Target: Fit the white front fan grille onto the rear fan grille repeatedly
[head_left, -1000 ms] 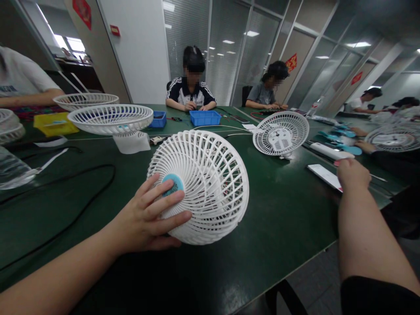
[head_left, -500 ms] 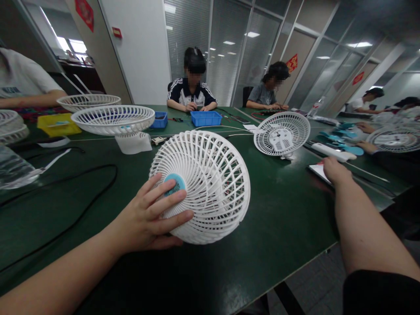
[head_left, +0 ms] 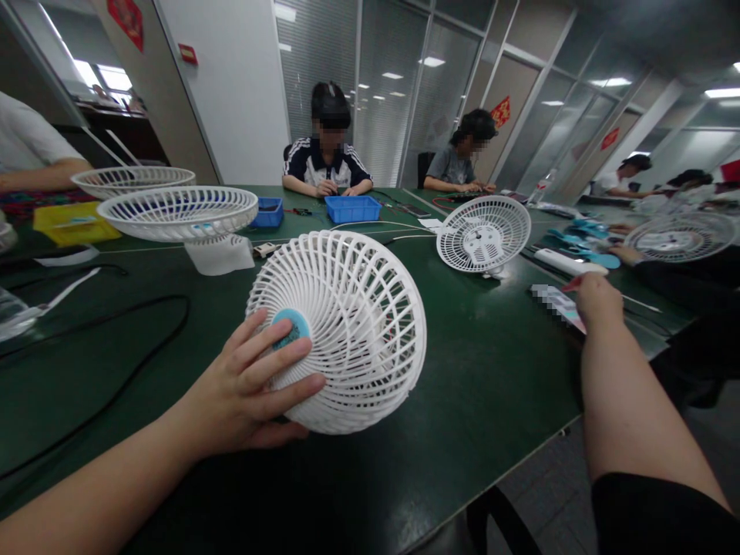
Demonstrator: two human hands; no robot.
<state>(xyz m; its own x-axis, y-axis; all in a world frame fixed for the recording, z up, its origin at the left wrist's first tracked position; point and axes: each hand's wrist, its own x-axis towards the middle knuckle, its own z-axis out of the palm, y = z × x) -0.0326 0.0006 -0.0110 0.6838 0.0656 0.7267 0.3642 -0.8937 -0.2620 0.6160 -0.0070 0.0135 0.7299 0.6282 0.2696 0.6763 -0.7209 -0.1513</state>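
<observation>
My left hand (head_left: 260, 385) rests with its fingers over the front of a white fan grille (head_left: 352, 331) and grips it near the light-blue centre cap (head_left: 290, 327). The grille is tilted, its spiral ribs towards me, and parts inside show only faintly through the ribs. Out to the right, my right hand (head_left: 600, 299) is closed, with curled fingers, at the edge of a phone (head_left: 556, 304) lying on the table. A small reddish bit shows at its fingers. Whatever they may hold is hidden.
On the green table (head_left: 474, 385) stand a fan with an open grille (head_left: 179, 212), another round grille (head_left: 484, 235), a blue bin (head_left: 352, 208) and a yellow bin (head_left: 75, 223). A black cable (head_left: 144, 370) curves at left. Several people sit around the table.
The whole view has shifted slightly, so things sit further left. My right hand has moved a little to the right over the phone, uncovering more of its screen. My left hand keeps its grip.
</observation>
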